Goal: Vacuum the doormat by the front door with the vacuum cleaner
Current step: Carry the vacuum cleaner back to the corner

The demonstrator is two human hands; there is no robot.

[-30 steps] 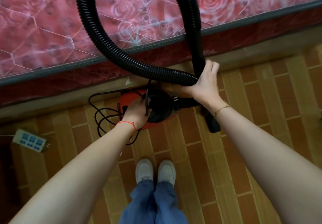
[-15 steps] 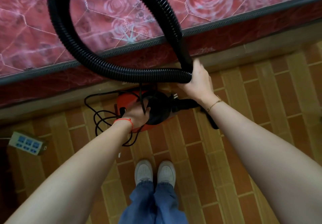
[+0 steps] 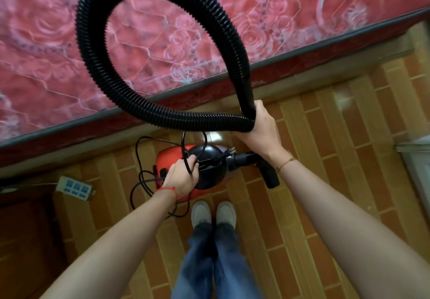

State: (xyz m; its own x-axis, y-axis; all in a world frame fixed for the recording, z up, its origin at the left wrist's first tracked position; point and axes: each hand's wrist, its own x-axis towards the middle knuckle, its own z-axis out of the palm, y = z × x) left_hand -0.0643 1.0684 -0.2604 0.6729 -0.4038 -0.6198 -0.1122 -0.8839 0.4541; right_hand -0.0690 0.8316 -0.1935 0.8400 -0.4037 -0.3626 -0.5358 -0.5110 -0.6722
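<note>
Bare arms, red wrist string (image 3: 168, 191), gold bracelet (image 3: 285, 163), blue jeans (image 3: 213, 259), white shoes (image 3: 213, 212).

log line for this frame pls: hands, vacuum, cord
left hand: grips vacuum cleaner handle plus cord | right hand: grips looped hose | plug: loose on vacuum | doormat: not in view

The left hand (image 3: 183, 173) covers the handle of the vacuum (image 3: 204, 166), so its grip there is hard to read. The right hand (image 3: 260, 131) hides where the hose (image 3: 97, 65) crosses itself. The mattress (image 3: 46, 42) at 12 o'clock is blurred and cut off by the frame; the power strip (image 3: 75, 187) is too small to read.
</note>
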